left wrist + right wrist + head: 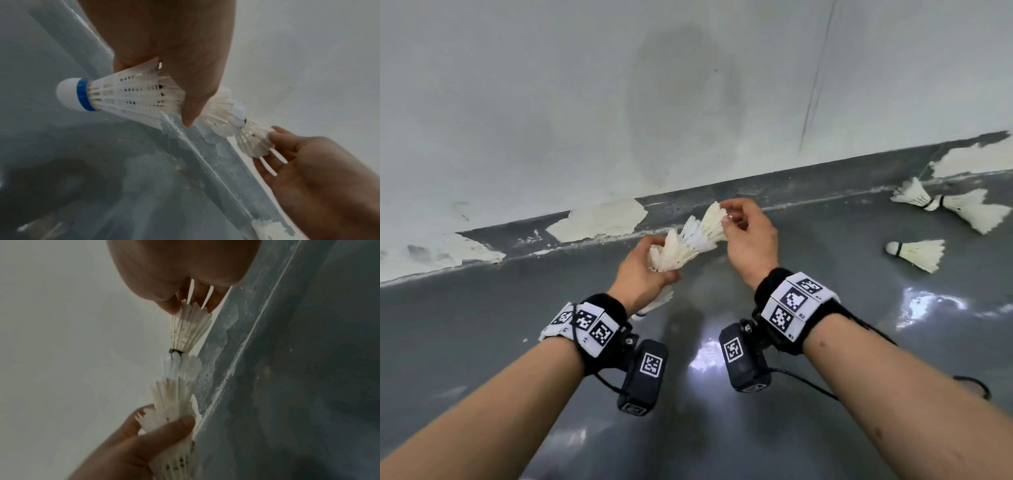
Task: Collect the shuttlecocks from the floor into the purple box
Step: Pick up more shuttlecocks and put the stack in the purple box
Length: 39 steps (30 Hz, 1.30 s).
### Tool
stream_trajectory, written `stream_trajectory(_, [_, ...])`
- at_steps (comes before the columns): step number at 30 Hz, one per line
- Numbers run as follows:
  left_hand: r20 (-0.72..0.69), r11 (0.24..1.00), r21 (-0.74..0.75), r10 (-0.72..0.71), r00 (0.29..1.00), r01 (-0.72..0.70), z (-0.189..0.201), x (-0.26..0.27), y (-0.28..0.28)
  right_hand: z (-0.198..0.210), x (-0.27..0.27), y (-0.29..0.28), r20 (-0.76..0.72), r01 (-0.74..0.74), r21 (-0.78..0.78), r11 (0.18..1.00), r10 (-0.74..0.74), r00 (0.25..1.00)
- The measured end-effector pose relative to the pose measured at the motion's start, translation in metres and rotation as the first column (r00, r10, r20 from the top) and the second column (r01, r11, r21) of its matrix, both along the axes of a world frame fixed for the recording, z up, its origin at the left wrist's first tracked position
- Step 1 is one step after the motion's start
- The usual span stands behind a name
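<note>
Your left hand (pixel 642 270) grips the nested shuttlecock stack (pixel 681 246) | your right hand (pixel 748 236) pinches its top shuttlecock (pixel 714 219) | three loose shuttlecocks (pixel 917 255) on the floor (pixel 825 291) at 3 o'clock

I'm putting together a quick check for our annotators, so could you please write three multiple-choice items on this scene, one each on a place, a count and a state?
1. Where do the loose shuttlecocks lie in the head view?
A. On the floor to the right, near the wall
B. Inside a box
C. On a shelf

2. How many shuttlecocks lie loose on the floor?
A. One
B. Three
C. Six

3. What is the right hand doing?
A. Hanging idle
B. Pressing flat on the floor
C. Pinching the feather end of a shuttlecock

Answers:
1 A: the loose shuttlecocks rest on the grey floor at right, by the wall.
2 B: two by the wall's foot, one nearer.
3 C: the right hand pinches the top shuttlecock of the stack that the left hand grips.
</note>
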<state>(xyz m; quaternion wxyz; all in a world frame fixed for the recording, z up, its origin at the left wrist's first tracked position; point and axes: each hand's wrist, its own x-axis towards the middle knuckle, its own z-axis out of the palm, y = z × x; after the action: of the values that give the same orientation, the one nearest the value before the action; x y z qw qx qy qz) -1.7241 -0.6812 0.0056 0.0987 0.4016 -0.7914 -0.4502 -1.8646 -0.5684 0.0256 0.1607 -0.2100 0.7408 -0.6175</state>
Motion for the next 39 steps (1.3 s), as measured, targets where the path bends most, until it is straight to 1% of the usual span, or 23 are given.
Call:
stream_trajectory(2, [0.002,0.995,0.009,-0.099,0.995,0.099,0.017,-0.021,0.009,0.007,-0.011,0.012,0.029,-0.028,-0.039,0.999,0.029,0.999])
stream_trajectory(5, [-0.009,0.980,0.009,-0.199,0.980,0.200,0.034,-0.059,0.024,0.020,-0.035,0.030,0.047,0.033,-0.108,0.994,-0.028,0.999])
stream_trajectory(7, [-0.055,0.966,0.075,-0.242,0.969,0.246,0.035,-0.089,0.037,0.027,-0.052,0.046,0.015,0.057,-0.120,0.991,-0.056,0.998])
stream_trajectory(9, [-0.141,0.935,0.204,-0.264,0.954,0.289,0.030,-0.115,0.054,0.030,-0.066,0.061,-0.072,0.074,-0.093,0.993,-0.081,0.994])
stream_trajectory(11, [-0.215,0.885,0.315,-0.286,0.934,0.343,0.015,-0.147,0.078,0.024,-0.086,0.082,-0.196,0.148,-0.030,0.989,-0.151,0.969])
stream_trajectory(12, [-0.244,0.867,0.341,-0.292,0.925,0.364,0.008,-0.160,0.090,0.019,-0.095,0.093,-0.227,0.187,-0.013,0.982,-0.185,0.956])
stream_trajectory(15, [-0.327,0.839,0.383,-0.269,0.906,0.387,-0.016,-0.190,0.113,0.005,-0.115,0.118,-0.245,0.278,-0.001,0.961,-0.270,0.931])
stream_trajectory(17, [-0.395,0.848,0.376,-0.218,0.893,0.373,-0.022,-0.201,0.115,0.002,-0.118,0.128,-0.281,0.285,-0.032,0.958,-0.282,0.918])
stream_trajectory(19, [-0.432,0.835,0.391,-0.205,0.878,0.388,-0.033,-0.222,0.124,-0.009,-0.127,0.148,-0.344,0.341,0.048,0.939,-0.305,0.888])
stream_trajectory(21, [-0.467,0.842,0.369,-0.197,0.862,0.393,-0.037,-0.233,0.125,-0.022,-0.137,0.164,-0.357,0.403,0.129,0.906,-0.337,0.871])
stream_trajectory(23, [-0.488,0.839,0.350,-0.216,0.846,0.416,-0.040,-0.242,0.129,-0.041,-0.150,0.183,-0.376,0.501,0.247,0.829,-0.395,0.838])
stream_trajectory(24, [-0.495,0.836,0.335,-0.236,0.836,0.435,-0.043,-0.248,0.130,-0.051,-0.160,0.190,-0.387,0.532,0.331,0.779,-0.403,0.830])
stream_trajectory(27, [-0.492,0.839,0.325,-0.244,0.835,0.437,-0.051,-0.264,0.130,-0.076,-0.182,0.203,-0.349,0.505,0.583,0.637,-0.365,0.863])
stream_trajectory(29, [-0.495,0.838,0.328,-0.241,0.835,0.436,-0.055,-0.271,0.128,-0.086,-0.192,0.205,-0.263,0.472,0.663,0.580,-0.410,0.873])
stream_trajectory(31, [-0.485,0.842,0.305,-0.265,0.833,0.445,-0.058,-0.276,0.123,-0.093,-0.199,0.199,-0.138,0.441,0.680,0.586,-0.489,0.861])
stream_trajectory(33, [-0.460,0.842,0.269,-0.314,0.831,0.467,-0.062,-0.278,0.117,-0.103,-0.201,0.192,-0.055,0.407,0.679,0.611,-0.510,0.858])
stream_trajectory(34, [-0.448,0.841,0.252,-0.337,0.828,0.479,-0.063,-0.279,0.116,-0.107,-0.201,0.189,-0.048,0.404,0.678,0.614,-0.511,0.858])
stream_trajectory(36, [-0.425,0.840,0.219,-0.375,0.824,0.496,-0.065,-0.279,0.112,-0.114,-0.201,0.187,-0.068,0.449,0.647,0.617,-0.539,0.839])
stream_trajectory(39, [-0.400,0.837,0.189,-0.412,0.819,0.513,-0.070,-0.280,0.108,-0.118,-0.195,0.187,-0.068,0.542,0.511,0.667,-0.597,0.799])
